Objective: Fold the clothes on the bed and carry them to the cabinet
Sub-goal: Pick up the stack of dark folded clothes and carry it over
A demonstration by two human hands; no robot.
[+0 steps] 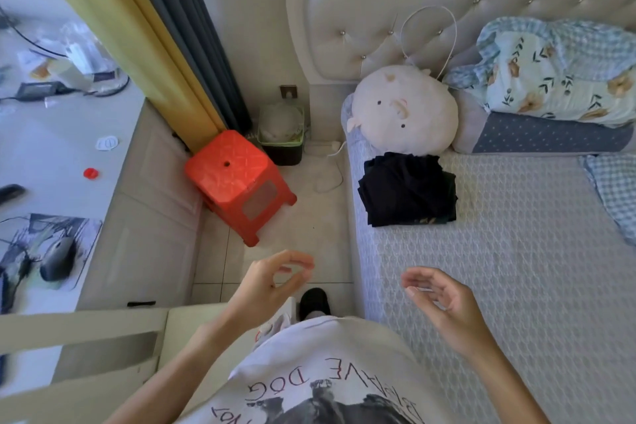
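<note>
A folded dark stack of clothes (407, 191) lies on the bed (516, 251), touching a pig plush (404, 110) by the headboard. An orange stool (237, 183) and a bin (281, 134) stand on the floor beside the bed. The left hand (272, 281) and right hand (444, 299) hover loosely curled, holding nothing. The person's shirt reads "DOG".
</note>
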